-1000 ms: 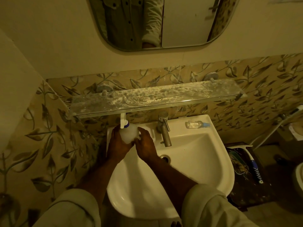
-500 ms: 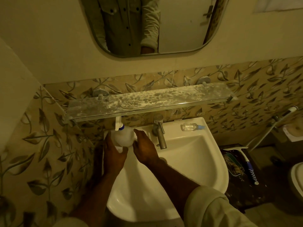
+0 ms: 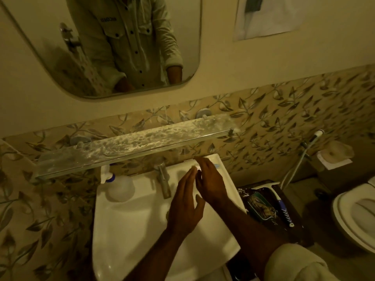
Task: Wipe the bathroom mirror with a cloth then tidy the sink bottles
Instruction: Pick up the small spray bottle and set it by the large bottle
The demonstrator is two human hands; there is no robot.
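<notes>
The white spray bottle [image 3: 119,187] with a blue collar stands at the back left corner of the white sink [image 3: 132,230], and neither hand touches it. A small clear bottle [image 3: 216,165] with a blue cap lies on the sink's back right corner, mostly hidden under my right hand [image 3: 209,179], whose fingers lie over it. Whether they grip it is not visible. My left hand [image 3: 186,203] hovers open beside it, right of the tap [image 3: 164,179], fingers straight. The mirror [image 3: 60,57] hangs above. No cloth is in view.
A stained glass shelf [image 3: 132,142] juts out over the sink's back edge. Right of the sink, a blue-handled squeegee [image 3: 282,205] lies on a dark stand. A hose sprayer [image 3: 300,159], a wall soap dish [image 3: 334,155] and a toilet [image 3: 353,216] are further right.
Both hands have let go of the white spray bottle, which now stands at the sink's back left. They moved right across the tap to the small clear bottle. The camera tilted up.
</notes>
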